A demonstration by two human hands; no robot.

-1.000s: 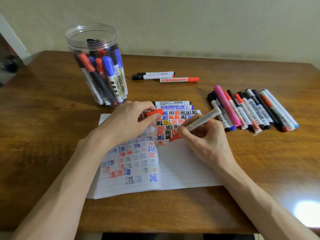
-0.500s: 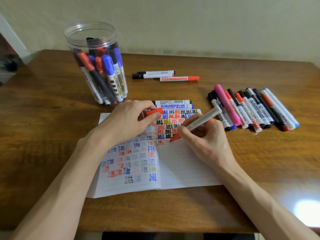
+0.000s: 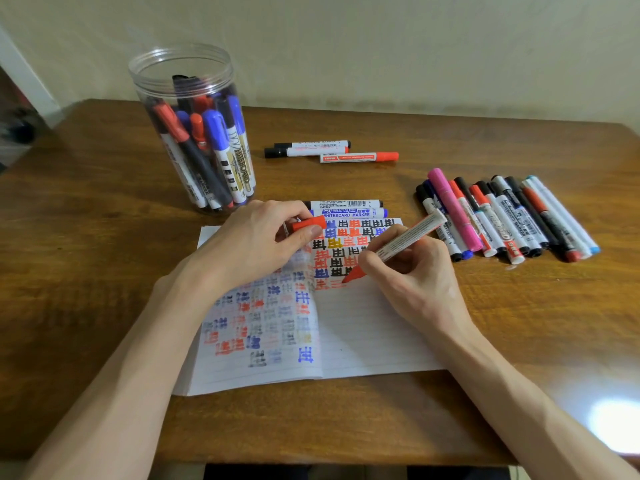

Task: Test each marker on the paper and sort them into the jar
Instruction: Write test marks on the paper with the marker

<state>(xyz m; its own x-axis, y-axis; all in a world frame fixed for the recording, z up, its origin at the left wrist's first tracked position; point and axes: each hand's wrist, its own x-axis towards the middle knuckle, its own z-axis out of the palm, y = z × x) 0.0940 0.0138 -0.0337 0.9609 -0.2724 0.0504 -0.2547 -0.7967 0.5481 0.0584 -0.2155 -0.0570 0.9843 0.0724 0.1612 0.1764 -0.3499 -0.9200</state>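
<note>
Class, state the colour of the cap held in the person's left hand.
Orange-red; the cap in the left hand shows best in the head view.

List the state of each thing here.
jar, lidless, upright, holding markers.
notebook, open flat.
red marker, uncapped, tip down on the notebook.
red cap, off, pinched by left hand.
right hand, gripping the red marker.
row of markers, capped, lying flat.
</note>
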